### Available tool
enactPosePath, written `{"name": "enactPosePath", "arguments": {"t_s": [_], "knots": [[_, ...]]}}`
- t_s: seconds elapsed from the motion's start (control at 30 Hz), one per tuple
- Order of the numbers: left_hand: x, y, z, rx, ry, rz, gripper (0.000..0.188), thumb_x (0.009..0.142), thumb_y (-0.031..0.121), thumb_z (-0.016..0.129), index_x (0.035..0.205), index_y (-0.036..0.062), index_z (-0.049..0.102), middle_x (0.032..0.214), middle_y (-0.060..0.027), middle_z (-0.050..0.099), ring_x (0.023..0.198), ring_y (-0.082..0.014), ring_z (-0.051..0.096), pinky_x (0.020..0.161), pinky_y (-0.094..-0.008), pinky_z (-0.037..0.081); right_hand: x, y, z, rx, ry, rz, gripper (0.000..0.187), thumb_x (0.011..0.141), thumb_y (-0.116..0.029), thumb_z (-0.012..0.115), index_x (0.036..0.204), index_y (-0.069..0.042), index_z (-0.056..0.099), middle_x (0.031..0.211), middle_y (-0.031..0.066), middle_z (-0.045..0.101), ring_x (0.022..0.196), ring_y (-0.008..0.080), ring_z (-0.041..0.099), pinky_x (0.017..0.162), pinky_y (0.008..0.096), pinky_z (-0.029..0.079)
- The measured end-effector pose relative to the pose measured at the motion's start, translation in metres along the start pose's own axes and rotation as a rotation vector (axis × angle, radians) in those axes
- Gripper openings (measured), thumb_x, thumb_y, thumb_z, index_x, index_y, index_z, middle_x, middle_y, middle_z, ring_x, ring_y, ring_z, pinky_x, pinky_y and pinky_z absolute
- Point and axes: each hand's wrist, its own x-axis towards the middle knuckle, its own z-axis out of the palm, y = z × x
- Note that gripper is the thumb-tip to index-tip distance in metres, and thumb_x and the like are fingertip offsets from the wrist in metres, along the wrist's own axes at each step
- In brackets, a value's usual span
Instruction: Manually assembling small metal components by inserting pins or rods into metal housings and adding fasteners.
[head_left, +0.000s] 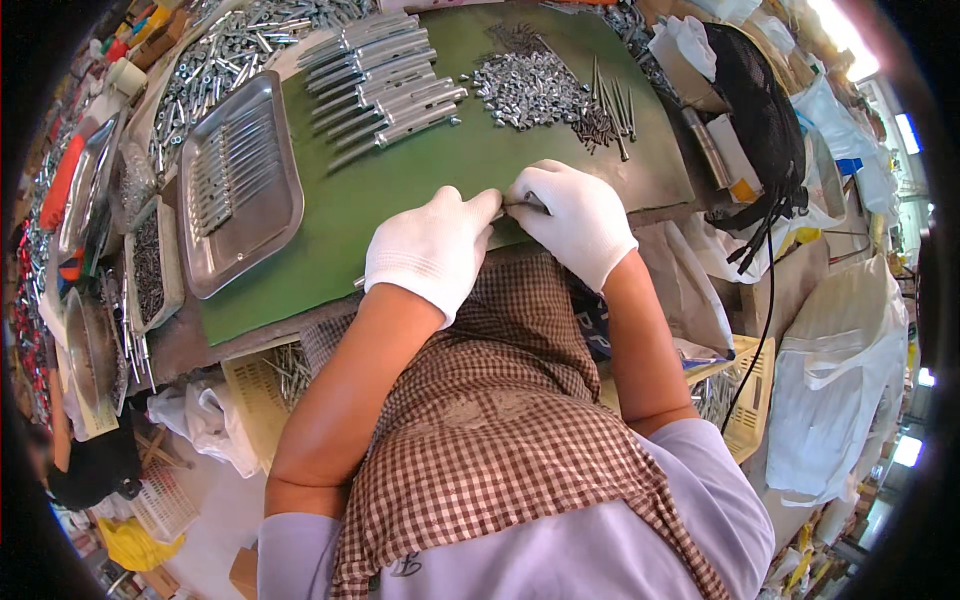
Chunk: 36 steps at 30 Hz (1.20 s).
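White knitted gloves cover both my hands, which meet over the near edge of the green mat [290, 290]. My left hand [428, 245] is closed around a slender metal rod [359, 282], whose end pokes out past the wrist side. Fingers of my right hand [578, 220] pinch a small dark metal piece [536, 205] at the other end of the rod; its exact shape is mostly hidden. Beyond my hands lie a stack of silver rods with thicker sleeves [385, 85], a heap of small silver nut-like fittings [530, 92] and several long screws [614, 105].
A steel tray [290, 215] with a row of metal parts sits on the left, beside a narrow bin of dark pins [148, 265]. Loose bolt-like parts [215, 75] pile up far left. A black mesh bag [760, 110] lies at right, and yellow crates [750, 400] stand below the table.
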Motion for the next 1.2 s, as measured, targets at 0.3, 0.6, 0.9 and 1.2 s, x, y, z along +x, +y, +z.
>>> {"name": "enactPosePath", "arguments": {"t_s": [0.3, 0.6, 0.9, 1.2], "knots": [[-0.002, -0.003, 0.006, 0.047, 0.001, 0.013, 0.035, 0.094, 0.026, 0.052, 0.128, 0.0293, 0.054, 0.087, -0.0137, 0.057, 0.071, -0.0353, 0.065, 0.062, -0.0462, 0.054, 0.012, 0.014, -0.008, 0.132, -0.188, 0.096, 0.017, 0.079, -0.017, 0.069, 0.091, -0.006, 0.063, 0.091, 0.0131, 0.064, 0.085, 0.0330, 0.063, 0.077, 0.0403, 0.050], [0.001, -0.001, 0.002, 0.049, -0.040, 0.011, 0.035, 0.095, 0.024, 0.050, 0.129, 0.0308, 0.054, 0.085, -0.0150, 0.058, 0.070, -0.0367, 0.065, 0.063, -0.0466, 0.055, 0.027, -0.001, 0.019, 1.764, 0.210, 0.144, 0.036, 0.099, -0.035, 0.043, 0.079, -0.005, 0.053, 0.062, 0.0001, 0.041, 0.046, 0.0098, 0.028, 0.042, 0.0259, 0.022], [0.003, 0.001, -0.008, 0.031, -0.119, 0.010, 0.035, 0.090, 0.018, 0.053, 0.125, 0.0208, 0.054, 0.090, -0.0168, 0.062, 0.076, -0.0361, 0.069, 0.066, -0.0456, 0.058, 0.032, -0.003, 0.036, 1.696, 0.294, 0.075, 0.052, 0.101, -0.039, 0.038, 0.063, -0.004, 0.045, 0.053, 0.0000, 0.036, 0.044, 0.0093, 0.028, 0.043, 0.0261, 0.020], [0.014, 0.004, -0.008, 0.129, -0.059, 0.128, 0.017, 0.092, 0.017, 0.050, 0.102, 0.0064, 0.059, 0.090, -0.0149, 0.063, 0.077, -0.0344, 0.068, 0.068, -0.0452, 0.056, 0.033, -0.017, 0.030, 1.316, 0.407, 0.232, 0.054, 0.098, -0.038, 0.036, 0.052, -0.008, 0.035, 0.048, 0.0002, 0.029, 0.043, 0.0124, 0.025, 0.044, 0.0300, 0.018]]}}
